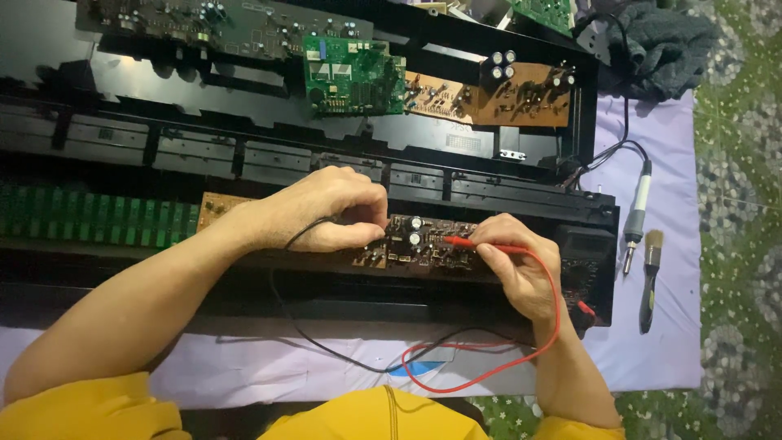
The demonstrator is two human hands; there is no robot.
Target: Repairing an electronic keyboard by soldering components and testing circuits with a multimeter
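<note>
Brown circuit board w/ small capacitors [419,243] lies between your hands, long axis running left-right. Your right hand [521,265] pinches the red probe w/ red lead [468,242], tip pointing left onto the board. Your left hand [330,213] curls over the black lead [301,236] at the board's left end; can't see its probe tip.

soldering iron [638,213] left of brush [650,277] — both right of multimeter [588,265]

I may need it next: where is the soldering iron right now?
In the head view the soldering iron lies at the right on the lilac cloth, just beyond the black chassis, with a small brush beside it.
</note>
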